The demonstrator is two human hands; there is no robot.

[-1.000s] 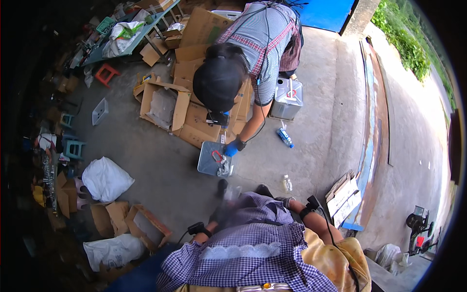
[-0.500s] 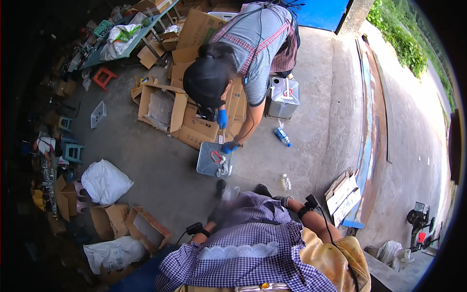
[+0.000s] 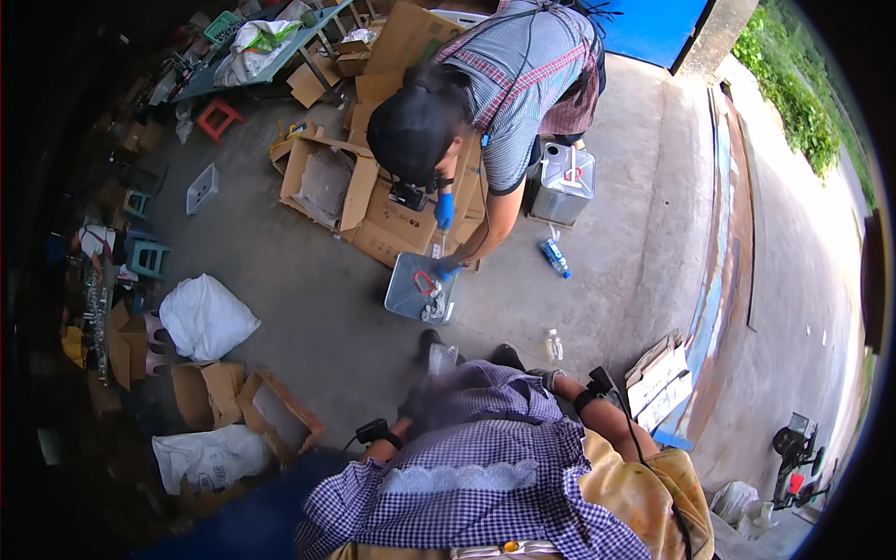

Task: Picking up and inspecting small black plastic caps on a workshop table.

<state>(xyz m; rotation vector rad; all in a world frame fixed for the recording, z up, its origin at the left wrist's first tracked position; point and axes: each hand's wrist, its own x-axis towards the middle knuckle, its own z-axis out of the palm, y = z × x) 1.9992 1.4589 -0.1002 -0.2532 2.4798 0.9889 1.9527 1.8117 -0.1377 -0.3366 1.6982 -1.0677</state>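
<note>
A dark glove covers my left hand (image 3: 413,403), which is blurred at the left edge of my checked apron (image 3: 485,457); its fingers do not show clearly. Just beyond it is a clear plastic item (image 3: 442,359), and whether I hold it cannot be made out. My right hand (image 3: 549,376) is mostly hidden behind the apron, with only a dark bit showing near the wrist. Ahead, a co-worker (image 3: 523,84) in blue gloves bends over a square metal tin (image 3: 408,291) with a red handle. One of their gloves grips a thin tool; the other touches the tin's edge.
Another square tin (image 3: 566,187) stands behind the co-worker. A blue-labelled bottle (image 3: 554,259) and a clear bottle (image 3: 553,344) are on the concrete. Open cartons (image 3: 322,182), a white sack (image 3: 205,317) and a red stool (image 3: 217,120) lie to the left. Flattened cardboard (image 3: 658,373) leans at right.
The whole view has shifted slightly, so the far scene sits further right. The co-worker's glove at the tin has moved up along its edge. My arms look nearly unchanged.
</note>
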